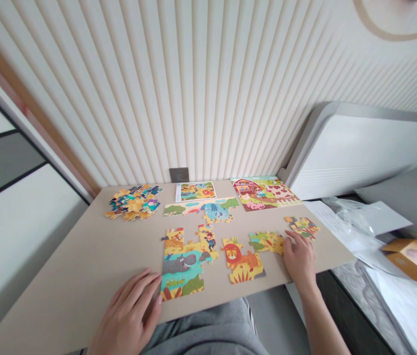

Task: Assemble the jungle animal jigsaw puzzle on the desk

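My left hand (130, 313) lies flat on the table with its fingers stretched out, fingertips at the left edge of a joined hippo puzzle section (184, 266). My right hand (300, 259) rests open, its fingers reaching between a small heap of loose puzzle pieces (304, 227) and a green and yellow puzzle section (265, 241). Its thumb side is at that section's right end. Between my hands lies a lion puzzle section (243, 261). Farther back, an elephant puzzle section (217, 212) reaches down close to the hippo section.
A picture card (196, 191) and a farm puzzle picture (265, 193) lie at the table's back by the ribbed wall. A pile of puzzle pieces (134, 202) sits at back left. To the right are a bed (371, 148) and an orange box (415, 261).
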A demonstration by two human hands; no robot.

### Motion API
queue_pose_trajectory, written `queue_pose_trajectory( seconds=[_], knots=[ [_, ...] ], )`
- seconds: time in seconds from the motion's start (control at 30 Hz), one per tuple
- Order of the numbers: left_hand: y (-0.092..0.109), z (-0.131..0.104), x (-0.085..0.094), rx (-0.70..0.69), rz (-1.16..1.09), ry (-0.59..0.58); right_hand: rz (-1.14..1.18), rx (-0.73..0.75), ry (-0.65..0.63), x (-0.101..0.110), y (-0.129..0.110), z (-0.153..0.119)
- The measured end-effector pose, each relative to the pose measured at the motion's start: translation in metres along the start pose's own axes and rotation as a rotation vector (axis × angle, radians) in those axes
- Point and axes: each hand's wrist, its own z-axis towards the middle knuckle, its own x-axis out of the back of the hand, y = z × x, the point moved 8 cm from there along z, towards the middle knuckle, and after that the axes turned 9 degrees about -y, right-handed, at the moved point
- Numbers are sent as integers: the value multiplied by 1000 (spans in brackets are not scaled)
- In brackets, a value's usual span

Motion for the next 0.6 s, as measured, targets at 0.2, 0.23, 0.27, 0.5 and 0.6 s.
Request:
queue_pose_trajectory(
  seconds=[0.2, 0.23, 0.27, 0.5, 0.6],
  knots=[
    [0, 1, 1, -9, 8, 24, -159, -139, 74, 22, 46, 30],
    [0, 1, 1, -10, 7, 24, -176, -163, 52, 24, 55, 39],
    [0, 1, 1, -7, 7, 24, -198, -174, 13, 23, 63, 47],
    [0, 0, 1, 28, 2, 10, -394, -184, -190, -4, 71, 60],
    [1, 1, 2, 41, -10, -4, -393, -209, -202, -9, 75, 58]
  ],
)
